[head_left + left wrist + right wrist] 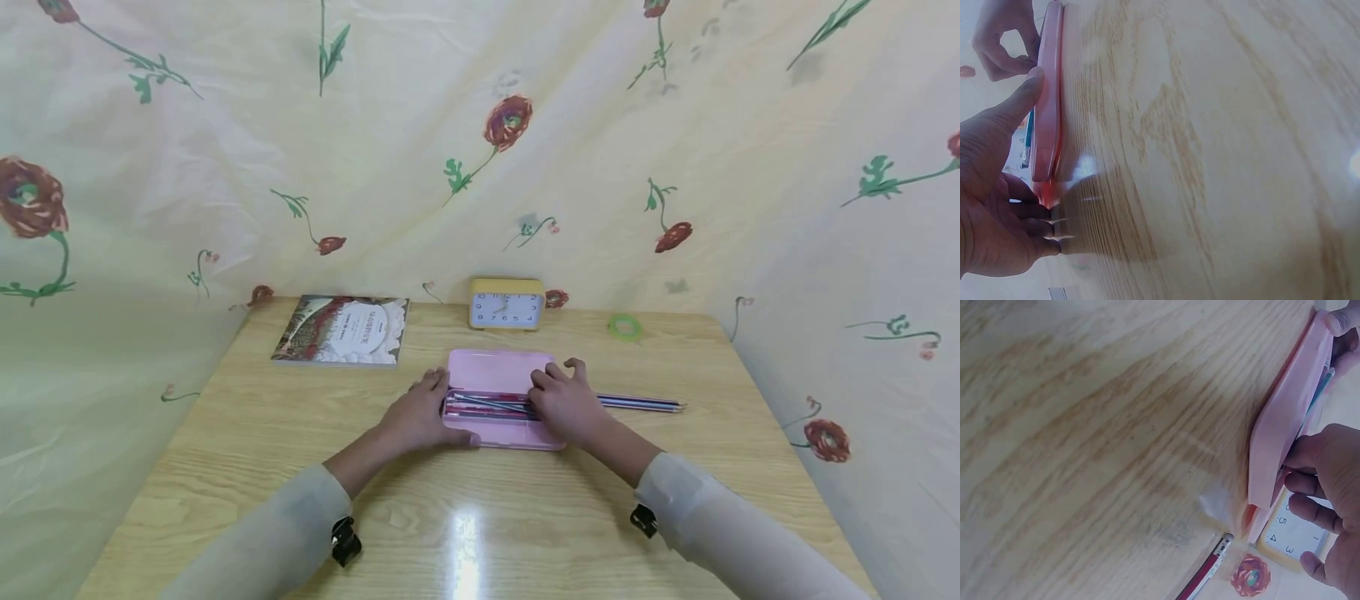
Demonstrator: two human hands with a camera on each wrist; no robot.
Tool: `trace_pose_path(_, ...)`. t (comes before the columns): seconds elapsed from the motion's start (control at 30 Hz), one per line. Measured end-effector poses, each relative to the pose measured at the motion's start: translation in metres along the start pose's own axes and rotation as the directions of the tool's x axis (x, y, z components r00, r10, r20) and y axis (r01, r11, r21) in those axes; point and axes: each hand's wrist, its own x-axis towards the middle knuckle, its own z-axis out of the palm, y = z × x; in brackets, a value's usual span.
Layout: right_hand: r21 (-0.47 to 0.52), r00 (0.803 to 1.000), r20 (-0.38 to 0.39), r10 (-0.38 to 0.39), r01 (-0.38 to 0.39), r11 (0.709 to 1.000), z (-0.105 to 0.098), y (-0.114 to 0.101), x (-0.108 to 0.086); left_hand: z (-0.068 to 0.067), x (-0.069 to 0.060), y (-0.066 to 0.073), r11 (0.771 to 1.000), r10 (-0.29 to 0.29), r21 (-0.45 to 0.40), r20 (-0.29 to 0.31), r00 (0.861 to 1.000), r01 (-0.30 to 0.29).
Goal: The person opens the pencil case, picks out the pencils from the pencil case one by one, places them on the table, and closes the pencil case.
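An open pink pencil case (498, 362) lies on the table with its lid folded back. Several pencils (480, 403) are inside, and a teal pencil (1319, 394) slants above the rim. My left hand (420, 412) holds the case's left end, thumb on the front rim (1047, 125), other fingers round the end. My right hand (566, 404) reaches into the right side, thumb and forefinger pinching the teal pencil; its gripped end is hidden by the fingers. Just right of the case, more striped pencils (641, 403) lie side by side on the table.
Behind the case stands a yellow alarm clock (506, 304). A booklet (345, 331) lies at the back left, and a roll of green tape (625, 327) at the back right. Flowered cloth (420, 125) hangs round the wooden table (405, 533).
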Motion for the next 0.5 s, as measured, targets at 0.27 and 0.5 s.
trace_pose_path(0.27, 0.072, 0.998, -0.063, 0.015, -0.011, 0.997, -0.002, 0.002, 0.003, 0.000, 0.000, 0.000, 1.000, -0.005, 0.000, 0.002, 1.000, 0.005)
trace_pose_path(0.5, 0.104, 0.999, -0.051, -0.008, 0.013, 0.994, -0.006, -0.008, 0.015, -0.001, 0.000, 0.001, 1.000, 0.002, 0.012, -0.001, 1.000, -0.002)
